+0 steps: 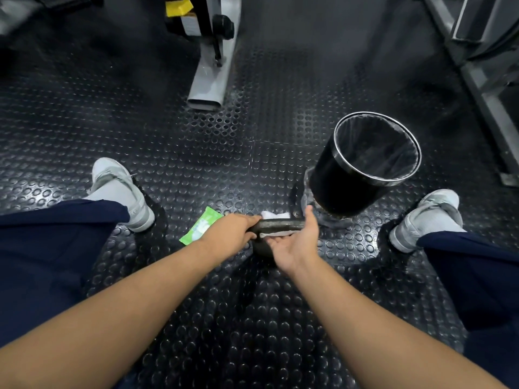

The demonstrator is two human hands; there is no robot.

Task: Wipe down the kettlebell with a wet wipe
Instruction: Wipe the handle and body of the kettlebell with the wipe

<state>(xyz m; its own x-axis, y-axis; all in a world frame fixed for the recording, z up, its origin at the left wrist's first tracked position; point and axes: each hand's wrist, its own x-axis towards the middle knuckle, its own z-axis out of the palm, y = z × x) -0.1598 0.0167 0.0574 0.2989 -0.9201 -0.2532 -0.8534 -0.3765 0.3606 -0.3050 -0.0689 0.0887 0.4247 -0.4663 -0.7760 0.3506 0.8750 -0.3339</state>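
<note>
- The left hand's fingers are curled round the left end of the handle of the kettlebell, gripping it.
- The right hand's fingers are laid fairly straight, palm up, against the wet wipe under the handle; no pinch is seen.
- The kettlebell is stood on the studded floor, between the two shoes.
- Step judged in hand: the handle is being wiped, with the wipe draped over it.
- Next move judged: the wipe is to be drawn along the handle, then over the body.
- The kettlebell's body is largely hidden beneath both hands.
- A green wipe packet is noted just left of the kettlebell and a lined bin beyond it to the right.
</note>
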